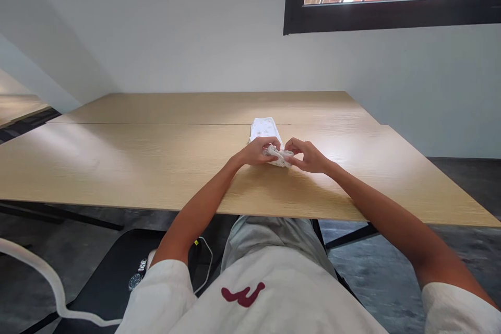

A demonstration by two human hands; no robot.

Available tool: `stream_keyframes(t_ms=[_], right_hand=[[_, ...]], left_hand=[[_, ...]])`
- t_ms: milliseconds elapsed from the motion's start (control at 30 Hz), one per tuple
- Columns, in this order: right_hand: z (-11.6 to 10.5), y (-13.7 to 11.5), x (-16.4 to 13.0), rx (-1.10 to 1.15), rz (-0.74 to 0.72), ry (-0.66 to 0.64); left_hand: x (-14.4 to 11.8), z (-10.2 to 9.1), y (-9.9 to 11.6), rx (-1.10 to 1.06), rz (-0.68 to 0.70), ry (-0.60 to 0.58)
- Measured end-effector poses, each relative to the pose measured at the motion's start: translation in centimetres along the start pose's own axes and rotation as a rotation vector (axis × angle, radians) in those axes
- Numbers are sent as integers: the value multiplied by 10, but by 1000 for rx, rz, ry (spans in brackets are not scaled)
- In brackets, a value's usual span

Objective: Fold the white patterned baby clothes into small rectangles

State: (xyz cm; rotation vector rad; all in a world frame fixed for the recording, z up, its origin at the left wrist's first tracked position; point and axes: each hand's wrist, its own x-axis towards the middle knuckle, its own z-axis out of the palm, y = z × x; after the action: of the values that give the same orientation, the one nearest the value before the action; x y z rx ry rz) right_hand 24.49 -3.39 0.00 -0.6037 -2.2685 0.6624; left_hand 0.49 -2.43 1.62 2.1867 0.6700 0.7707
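Held between partly closed left fingers (273, 140) and right fingers (294, 144), over the tabletop (156, 162): white wad (279, 155), with long axis from hand to hand; just beyond, patterned piece (264, 128), lengthwise away, nearer to left fingers.

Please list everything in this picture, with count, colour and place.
Table: one, light wood, centre
Flat patterned item: one, white, on the table
Crumpled item: one, white, nearer than the flat one
Second tabletop: one, light wood, far left
Window: one, dark frame, upper right
Wall: one, pale grey, behind the table
Floor: one, dark grey, below
Chair: one, black, lower left
Watch: one, dark and silver, by the chair
Tube: one, white, lower left
Cable: one, white, lower middle
Trousers: one pair, grey, bottom centre
Shirt: one, white, bottom
Left hand: one, on the crumpled item
Right hand: one, on the crumpled item
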Motion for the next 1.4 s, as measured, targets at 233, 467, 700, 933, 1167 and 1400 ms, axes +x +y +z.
stream_keyframes(t_ms=[233,467,700,933,1167,1400], right_hand=[[-1,-1,0,-72,-26,24],[4,-23,-2,55,-108,-166],[14,-72,-14,329,-172,-482],[-13,-55,3,412,-4,-71],[-27,14,7,243,304,-49],[-10,51,2,102,325,-2]], left_hand=[[-2,-3,1,-71,-63,-104],[-3,-19,-11,-235,-97,-180],[-3,-6,-45,571,-292,-197],[0,13,-17,596,-184,-387],[0,14,-12,137,-142,-360],[2,5,-33,-132,-332,-74]])
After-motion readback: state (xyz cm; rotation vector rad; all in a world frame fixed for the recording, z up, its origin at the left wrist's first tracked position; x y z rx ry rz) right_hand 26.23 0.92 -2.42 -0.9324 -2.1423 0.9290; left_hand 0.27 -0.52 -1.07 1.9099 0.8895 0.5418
